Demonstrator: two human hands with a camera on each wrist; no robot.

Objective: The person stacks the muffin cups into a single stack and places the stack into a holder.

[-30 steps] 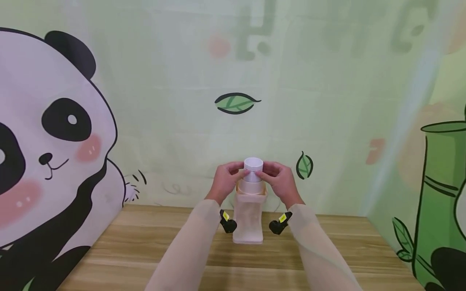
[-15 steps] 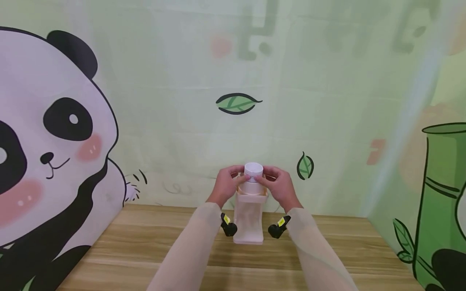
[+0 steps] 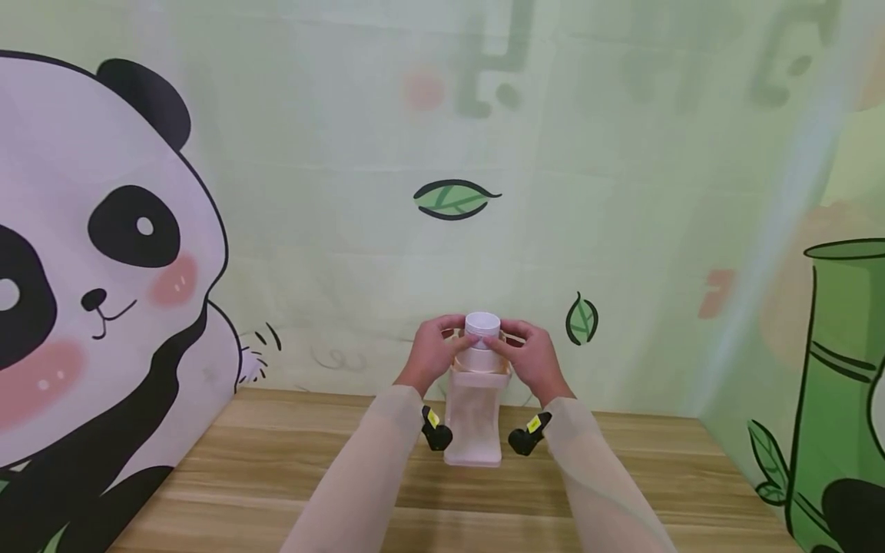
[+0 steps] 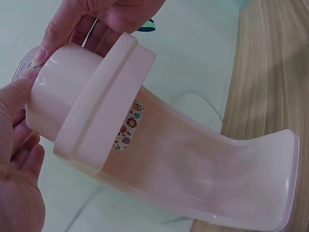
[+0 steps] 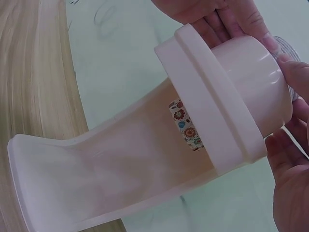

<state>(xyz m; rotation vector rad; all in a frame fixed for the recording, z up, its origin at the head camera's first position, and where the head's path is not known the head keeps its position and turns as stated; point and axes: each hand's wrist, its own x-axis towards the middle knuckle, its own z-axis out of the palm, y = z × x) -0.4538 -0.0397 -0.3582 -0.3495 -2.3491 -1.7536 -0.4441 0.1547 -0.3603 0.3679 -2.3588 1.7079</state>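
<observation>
A pale pink paper cup dispenser (image 3: 473, 422) stands on the table, with a round collar on top. Rising from the collar is a white stack of paper cups (image 3: 482, 322), its nested rims (image 5: 288, 47) showing as fine ridges in the wrist views. My left hand (image 3: 430, 352) grips the stack from the left, thumb on the near side. Opposite it, my right hand (image 3: 534, 355) grips the stack the same way, the thumbs almost meeting. Below the collar a flower-printed cup wall (image 4: 129, 126) pokes out. The lower part of the stack is hidden inside the collar.
The wooden table (image 3: 297, 468) reaches back to a pale green printed cloth (image 3: 332, 230) just behind the dispenser. A panda picture (image 3: 138, 307) covers the left side, and a bamboo print (image 3: 840, 369) the right. Black wrist cameras (image 3: 531, 434) sit close beside the dispenser.
Both hands have moved slightly down with the stack of paper cups, which now shows less above the collar. The dispenser stays in place.
</observation>
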